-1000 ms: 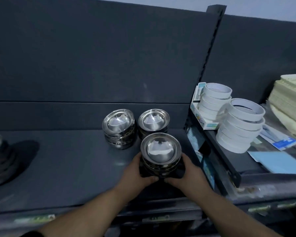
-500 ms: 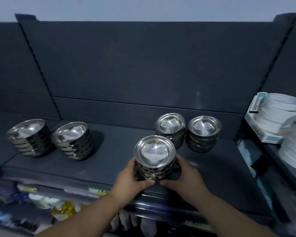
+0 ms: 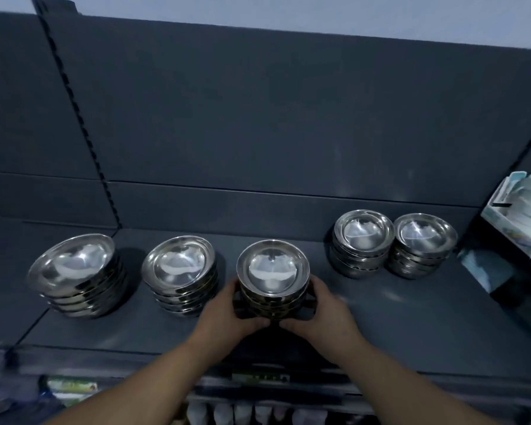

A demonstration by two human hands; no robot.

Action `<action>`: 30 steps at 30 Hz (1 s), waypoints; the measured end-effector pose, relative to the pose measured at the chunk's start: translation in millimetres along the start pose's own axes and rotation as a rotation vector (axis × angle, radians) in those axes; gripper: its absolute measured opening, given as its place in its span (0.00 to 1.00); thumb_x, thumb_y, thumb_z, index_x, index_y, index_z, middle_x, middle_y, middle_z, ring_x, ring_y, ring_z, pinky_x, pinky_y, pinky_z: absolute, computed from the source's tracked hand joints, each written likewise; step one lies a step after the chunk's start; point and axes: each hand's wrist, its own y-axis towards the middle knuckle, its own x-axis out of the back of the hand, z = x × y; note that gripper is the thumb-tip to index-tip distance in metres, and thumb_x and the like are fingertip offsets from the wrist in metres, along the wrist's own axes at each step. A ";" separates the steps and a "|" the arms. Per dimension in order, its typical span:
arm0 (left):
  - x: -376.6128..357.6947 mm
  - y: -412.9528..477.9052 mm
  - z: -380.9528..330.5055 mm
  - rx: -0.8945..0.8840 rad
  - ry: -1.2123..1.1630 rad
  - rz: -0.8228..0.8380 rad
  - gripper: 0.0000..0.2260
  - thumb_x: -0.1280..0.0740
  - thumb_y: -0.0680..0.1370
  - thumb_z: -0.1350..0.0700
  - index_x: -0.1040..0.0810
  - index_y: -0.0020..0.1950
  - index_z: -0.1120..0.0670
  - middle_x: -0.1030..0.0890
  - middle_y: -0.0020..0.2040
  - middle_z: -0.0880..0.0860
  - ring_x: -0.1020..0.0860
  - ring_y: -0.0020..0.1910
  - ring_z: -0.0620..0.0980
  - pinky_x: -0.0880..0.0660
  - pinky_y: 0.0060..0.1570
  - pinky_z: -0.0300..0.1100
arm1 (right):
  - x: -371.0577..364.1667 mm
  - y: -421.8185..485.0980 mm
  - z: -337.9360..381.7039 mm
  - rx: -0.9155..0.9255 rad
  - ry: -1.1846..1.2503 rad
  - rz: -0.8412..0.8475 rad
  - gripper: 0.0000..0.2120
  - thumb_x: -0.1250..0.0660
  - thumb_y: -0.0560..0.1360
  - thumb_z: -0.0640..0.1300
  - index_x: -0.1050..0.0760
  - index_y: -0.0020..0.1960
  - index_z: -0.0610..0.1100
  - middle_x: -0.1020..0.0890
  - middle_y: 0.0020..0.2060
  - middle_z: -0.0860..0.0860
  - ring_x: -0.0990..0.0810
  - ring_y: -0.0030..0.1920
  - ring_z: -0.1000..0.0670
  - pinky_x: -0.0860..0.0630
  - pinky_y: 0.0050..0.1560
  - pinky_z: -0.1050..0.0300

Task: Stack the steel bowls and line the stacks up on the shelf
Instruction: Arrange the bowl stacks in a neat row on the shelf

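Steel bowls are standing in five stacks on the dark shelf: a far-left stack, a second stack, a middle stack, and a fourth stack and fifth stack side by side farther back at the right. We are clasping the middle stack, our left hand and right hand each curling its grip round the lower bowls. A pale box is holding white round things. A label strip is showing unreadable print.
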 end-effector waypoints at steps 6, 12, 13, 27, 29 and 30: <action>2.6 9.9 9.3 -0.019 -0.002 0.032 0.36 0.20 0.63 0.58 0.31 0.67 0.49 0.22 0.51 0.40 0.23 0.53 0.38 0.33 0.45 0.17 | -12.4 5.3 -5.6 -0.051 0.003 -0.014 0.43 0.19 0.62 0.45 0.36 0.72 0.53 0.21 0.52 0.62 0.22 0.51 0.66 0.25 0.56 0.69; 1.0 6.1 2.6 -0.037 0.001 0.001 0.37 0.19 0.62 0.55 0.36 0.64 0.42 0.24 0.54 0.38 0.25 0.54 0.34 0.35 0.46 0.17 | -1.4 13.4 -6.5 -0.026 -0.011 0.021 0.46 0.18 0.60 0.49 0.38 0.73 0.55 0.25 0.60 0.61 0.26 0.60 0.59 0.30 0.59 0.66; 0.1 5.8 -0.1 -0.037 -0.010 -0.012 0.36 0.19 0.62 0.56 0.36 0.60 0.40 0.25 0.53 0.36 0.25 0.52 0.29 0.35 0.46 0.17 | 0.7 15.6 -6.3 -0.016 -0.002 0.019 0.47 0.18 0.59 0.49 0.38 0.73 0.55 0.25 0.61 0.61 0.27 0.62 0.59 0.31 0.61 0.65; -5.4 6.7 -6.8 -0.042 -0.008 -0.117 0.41 0.18 0.59 0.56 0.36 0.64 0.40 0.23 0.55 0.39 0.25 0.59 0.41 0.34 0.55 0.24 | 4.8 21.6 -14.8 0.065 0.006 0.018 0.43 0.19 0.60 0.50 0.35 0.70 0.60 0.23 0.60 0.63 0.26 0.63 0.61 0.30 0.64 0.64; -5.6 6.3 -9.3 -0.039 -0.020 -0.118 0.42 0.18 0.59 0.57 0.37 0.66 0.42 0.24 0.55 0.39 0.26 0.60 0.41 0.36 0.51 0.17 | 4.6 23.1 -15.3 0.072 0.005 0.025 0.44 0.19 0.59 0.51 0.35 0.70 0.60 0.23 0.61 0.62 0.26 0.64 0.60 0.30 0.64 0.63; -5.6 6.0 -10.7 -0.038 -0.034 -0.120 0.44 0.18 0.59 0.58 0.37 0.68 0.43 0.24 0.56 0.39 0.27 0.60 0.41 0.37 0.50 0.16 | 4.9 24.0 -14.9 0.075 0.006 0.029 0.44 0.19 0.59 0.51 0.35 0.70 0.59 0.23 0.62 0.62 0.27 0.64 0.60 0.30 0.65 0.62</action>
